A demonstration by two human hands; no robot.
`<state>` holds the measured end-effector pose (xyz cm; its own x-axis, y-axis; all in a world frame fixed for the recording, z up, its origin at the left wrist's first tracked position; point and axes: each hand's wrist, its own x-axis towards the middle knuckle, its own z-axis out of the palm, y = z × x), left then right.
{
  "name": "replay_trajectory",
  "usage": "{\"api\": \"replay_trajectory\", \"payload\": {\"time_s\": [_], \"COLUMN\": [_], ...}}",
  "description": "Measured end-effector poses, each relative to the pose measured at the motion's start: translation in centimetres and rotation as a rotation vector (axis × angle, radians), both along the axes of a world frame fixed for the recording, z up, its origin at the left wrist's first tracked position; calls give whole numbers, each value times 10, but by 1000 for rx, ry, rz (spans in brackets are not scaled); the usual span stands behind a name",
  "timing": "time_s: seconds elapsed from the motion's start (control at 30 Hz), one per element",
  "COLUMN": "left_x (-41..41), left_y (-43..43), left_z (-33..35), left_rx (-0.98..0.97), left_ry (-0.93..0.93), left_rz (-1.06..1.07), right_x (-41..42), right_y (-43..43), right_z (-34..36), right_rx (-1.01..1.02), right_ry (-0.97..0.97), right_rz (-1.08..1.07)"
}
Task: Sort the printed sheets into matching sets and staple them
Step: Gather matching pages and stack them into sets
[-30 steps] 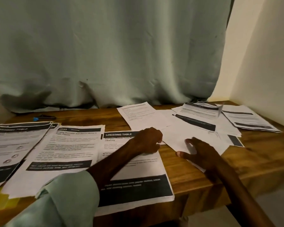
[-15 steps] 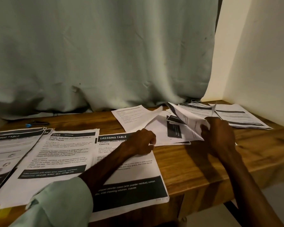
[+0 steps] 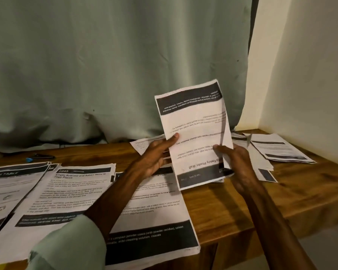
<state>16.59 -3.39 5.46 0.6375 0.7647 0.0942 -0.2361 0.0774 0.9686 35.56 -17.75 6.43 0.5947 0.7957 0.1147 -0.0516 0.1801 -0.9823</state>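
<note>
Both my hands hold up a printed sheet (image 3: 195, 131) with black bands, its text upside down, titled "Family Photo Wall". My left hand (image 3: 156, 154) grips its left edge, thumb on the front. My right hand (image 3: 236, 162) pinches its lower right edge, with another sheet behind it. On the wooden table (image 3: 232, 211) below lie a "Dressing Table" sheet (image 3: 154, 217), a "2945 Empty Suitcase" sheet (image 3: 66, 193) and another stack (image 3: 6, 188) at the far left. Loose sheets (image 3: 281, 151) are scattered at the back right. A dark stapler (image 3: 42, 156) sits at the back left.
A pale green curtain (image 3: 105, 65) hangs right behind the table. A cream wall (image 3: 310, 75) closes the right side. The table's front edge runs under the near sheets, which overhang it. A small blue object (image 3: 29, 159) lies beside the stapler.
My right hand has lifted a sheet off the right pile and raised it upright. My left hand left the "Dressing Table" sheet and took hold of the raised sheet's left edge.
</note>
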Motion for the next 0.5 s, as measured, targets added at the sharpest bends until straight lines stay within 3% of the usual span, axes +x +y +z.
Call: {"api": "replay_trajectory", "payload": {"time_s": [0.07, 0.23, 0.37, 0.5], "left_x": [-6, -15, -22, -28], "left_y": [4, 11, 15, 17], "left_z": [5, 11, 11, 13], "left_rx": [11, 199, 232, 246], "left_ry": [-67, 5, -20, -30], "left_rz": [67, 280, 293, 296], "right_x": [1, 12, 19, 21], "right_y": [2, 5, 5, 2], "right_z": [-7, -23, -19, -12], "right_rx": [-57, -65, -94, -41], "right_ry": [77, 302, 58, 90], "right_rz": [71, 218, 81, 149]}}
